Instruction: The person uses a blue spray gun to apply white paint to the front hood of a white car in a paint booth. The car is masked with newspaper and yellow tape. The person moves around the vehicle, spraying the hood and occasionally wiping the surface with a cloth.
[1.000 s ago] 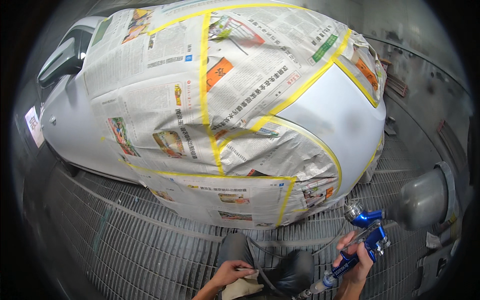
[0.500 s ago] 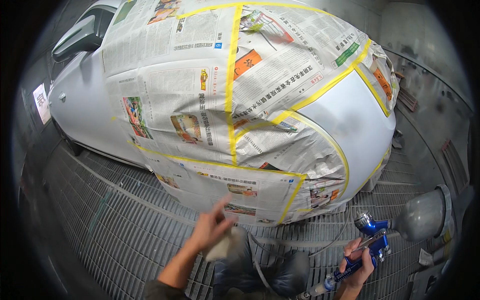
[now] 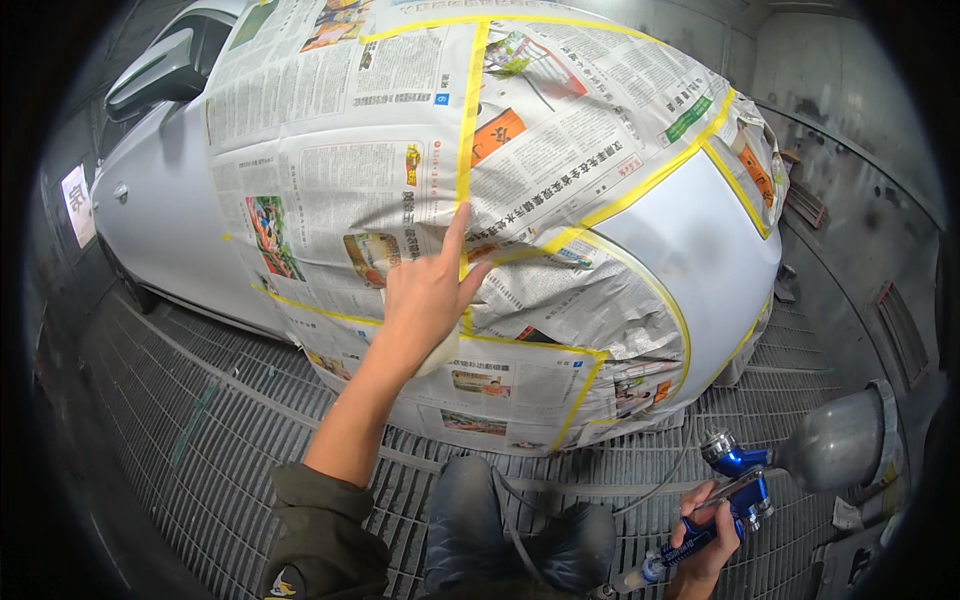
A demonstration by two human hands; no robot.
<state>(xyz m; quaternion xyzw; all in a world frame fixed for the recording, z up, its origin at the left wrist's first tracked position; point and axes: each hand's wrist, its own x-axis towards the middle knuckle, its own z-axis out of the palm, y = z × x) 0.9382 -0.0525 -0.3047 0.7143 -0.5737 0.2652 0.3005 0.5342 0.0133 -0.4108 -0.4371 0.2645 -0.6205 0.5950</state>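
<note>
My left hand (image 3: 422,305) reaches out in front of the newspaper-covered car, its index finger and thumb stretched out. The other fingers curl under, and a pale cloth (image 3: 441,353) shows below the palm. Around the handle of a blue spray gun (image 3: 742,488) at the lower right, my right hand (image 3: 706,538) is closed. A grey cup (image 3: 838,440) is fixed to the gun. Newspaper (image 3: 560,110) joined by yellow masking tape (image 3: 467,140) frames a bare pale body panel (image 3: 690,235). Whether my fingertip touches the paper, I cannot tell.
The car's pale door (image 3: 160,200) and side mirror (image 3: 160,80) are at the left. Slatted metal grating (image 3: 240,430) forms the floor. A hose (image 3: 520,545) runs by my knees. Grey booth walls (image 3: 850,180) rise at the right.
My left hand has moved up and forward from above my knees to the newspaper, with the cloth below it. The right hand with the spray gun has hardly moved.
</note>
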